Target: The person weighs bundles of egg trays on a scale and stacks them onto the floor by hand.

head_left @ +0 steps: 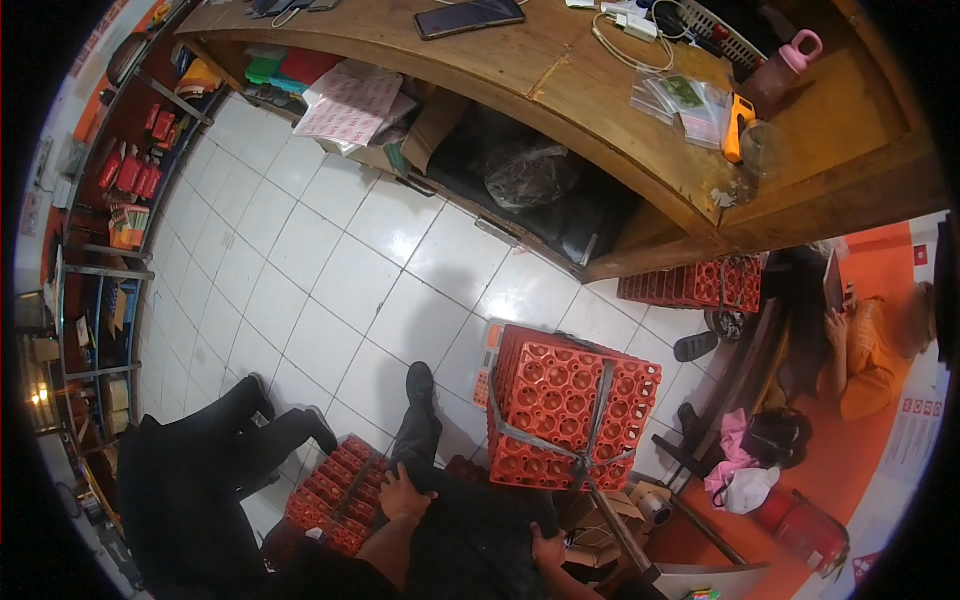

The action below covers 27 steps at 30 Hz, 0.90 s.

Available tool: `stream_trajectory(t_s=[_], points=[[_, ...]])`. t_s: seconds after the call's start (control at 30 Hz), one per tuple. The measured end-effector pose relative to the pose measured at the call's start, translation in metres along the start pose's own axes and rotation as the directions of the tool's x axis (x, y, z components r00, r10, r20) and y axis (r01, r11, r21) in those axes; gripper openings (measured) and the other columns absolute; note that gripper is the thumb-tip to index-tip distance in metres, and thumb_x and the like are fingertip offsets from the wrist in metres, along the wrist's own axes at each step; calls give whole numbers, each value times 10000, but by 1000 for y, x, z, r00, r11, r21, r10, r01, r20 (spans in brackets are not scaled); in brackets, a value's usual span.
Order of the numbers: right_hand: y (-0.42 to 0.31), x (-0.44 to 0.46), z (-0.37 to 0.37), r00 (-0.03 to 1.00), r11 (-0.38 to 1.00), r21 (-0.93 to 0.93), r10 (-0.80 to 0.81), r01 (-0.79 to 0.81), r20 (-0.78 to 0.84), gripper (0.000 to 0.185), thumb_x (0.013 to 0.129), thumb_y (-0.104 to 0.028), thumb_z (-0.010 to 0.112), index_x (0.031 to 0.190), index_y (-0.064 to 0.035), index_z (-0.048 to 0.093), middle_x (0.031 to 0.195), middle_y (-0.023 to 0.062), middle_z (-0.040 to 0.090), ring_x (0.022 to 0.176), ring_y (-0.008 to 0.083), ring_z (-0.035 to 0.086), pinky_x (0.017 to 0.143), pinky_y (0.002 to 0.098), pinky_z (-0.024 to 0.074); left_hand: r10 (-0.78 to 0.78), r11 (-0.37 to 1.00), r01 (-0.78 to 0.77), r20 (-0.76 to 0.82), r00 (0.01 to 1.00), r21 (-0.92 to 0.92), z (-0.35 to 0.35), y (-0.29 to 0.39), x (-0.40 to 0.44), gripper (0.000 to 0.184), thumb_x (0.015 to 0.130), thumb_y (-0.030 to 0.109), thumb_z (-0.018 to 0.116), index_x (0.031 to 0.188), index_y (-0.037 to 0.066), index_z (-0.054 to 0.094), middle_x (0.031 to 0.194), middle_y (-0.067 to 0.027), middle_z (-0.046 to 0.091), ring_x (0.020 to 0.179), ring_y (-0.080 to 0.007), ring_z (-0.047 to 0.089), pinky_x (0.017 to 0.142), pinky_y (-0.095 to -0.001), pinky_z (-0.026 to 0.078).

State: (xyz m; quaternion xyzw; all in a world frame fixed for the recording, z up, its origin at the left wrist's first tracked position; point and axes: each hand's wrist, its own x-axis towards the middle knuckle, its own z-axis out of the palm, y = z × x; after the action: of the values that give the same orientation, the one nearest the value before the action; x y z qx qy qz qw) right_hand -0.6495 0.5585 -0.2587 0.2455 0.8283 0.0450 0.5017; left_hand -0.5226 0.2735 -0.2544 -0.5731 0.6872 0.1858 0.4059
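Note:
My left hand (405,497) rests on my dark-trousered thigh, fingers spread, with nothing in it. On the other side of my lap lies my right hand (548,549), beside a cardboard box; its fingers are partly hidden, so its grip is unclear. In front of that hand stands a tall stack of red egg trays (575,410), tied with grey straps. Another bundle of red trays (335,497) is left of my left hand.
A wooden counter (560,75) holds a phone (470,18), cables and an orange tool (739,128). One person in black (185,490) is at the left; another in orange (870,350) sits at the right. A red extinguisher (803,532) lies lower right.

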Motion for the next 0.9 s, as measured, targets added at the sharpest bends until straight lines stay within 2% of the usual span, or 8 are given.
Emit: stream_trajectory(t_s=[0.13, 0.2, 0.9], points=[[-2, -5, -3, 1000, 1000, -2, -5, 5, -1, 975, 737, -686, 626, 1381, 0, 372, 1302, 232, 543, 1222, 376, 518, 1023, 446, 393, 0, 1000, 0, -17, 1000, -1, 6, -1, 2, 1049, 648, 565, 803, 1452, 108, 308, 1357, -169, 441, 1199, -351, 507, 951, -458, 467], [-2, -6, -3, 999, 1000, 1, -29, 29, -18, 873, 767, -629, 637, 1352, -34, 378, 1282, 210, 544, 1202, 366, 526, 1014, 453, 402, -2, 1000, 2, -20, 1000, -2, 5, -2, 2, 1045, 646, 564, 804, 1447, 107, 314, 1353, -167, 439, 1199, -351, 505, 951, -458, 466], [-6, 0, -9, 999, 999, -14, 30, -29, 12, 906, 746, -648, 641, 1368, -41, 384, 1279, 198, 560, 1200, 364, 533, 1012, 446, 405, -30, 1000, 30, 30, 999, -2, -2, 9, 0, 1060, 653, 564, 800, 1470, 120, 290, 1386, -165, 421, 1215, -336, 492, 965, -440, 461]])
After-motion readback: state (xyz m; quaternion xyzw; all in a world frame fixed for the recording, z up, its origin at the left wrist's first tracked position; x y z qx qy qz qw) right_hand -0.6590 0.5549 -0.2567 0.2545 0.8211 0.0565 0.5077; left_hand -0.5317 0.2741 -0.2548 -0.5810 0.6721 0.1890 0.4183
